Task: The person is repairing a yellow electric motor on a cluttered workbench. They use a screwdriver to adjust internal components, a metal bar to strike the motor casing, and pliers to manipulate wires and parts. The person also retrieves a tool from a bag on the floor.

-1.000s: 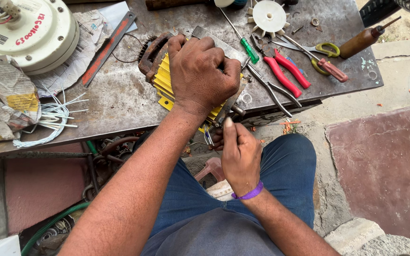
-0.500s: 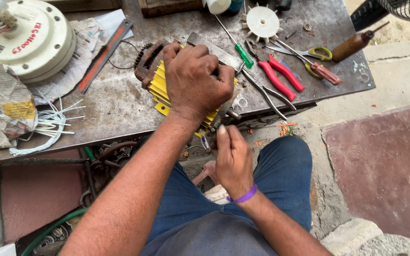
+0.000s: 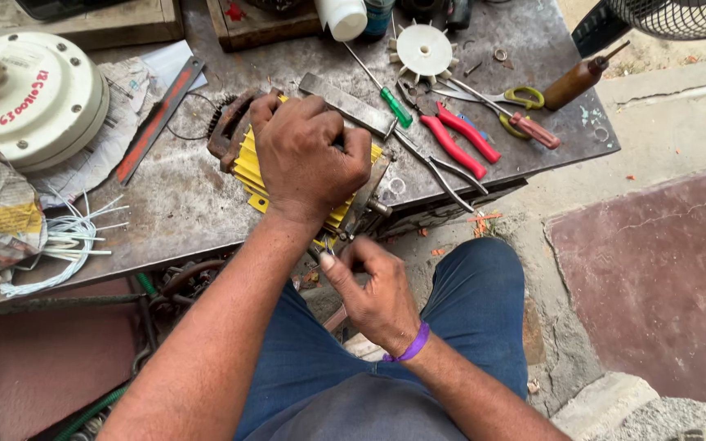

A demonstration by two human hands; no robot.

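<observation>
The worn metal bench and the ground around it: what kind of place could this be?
Probably a small repair workshop for fans or motors, partly outdoors. On the metal bench lie red-handled pliers, a green screwdriver and a white fan motor housing. The left hand presses a yellow winding device.

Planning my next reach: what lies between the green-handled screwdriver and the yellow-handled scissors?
In the head view, red-handled pliers lie between the green-handled screwdriver and the yellow-handled scissors, just below the white plastic fan wheel.

L hand (image 3: 308, 155) grips yellow block (image 3: 247, 167) on bench (image 3: 181, 204); R hand (image 3: 373, 290) at its edge
</observation>
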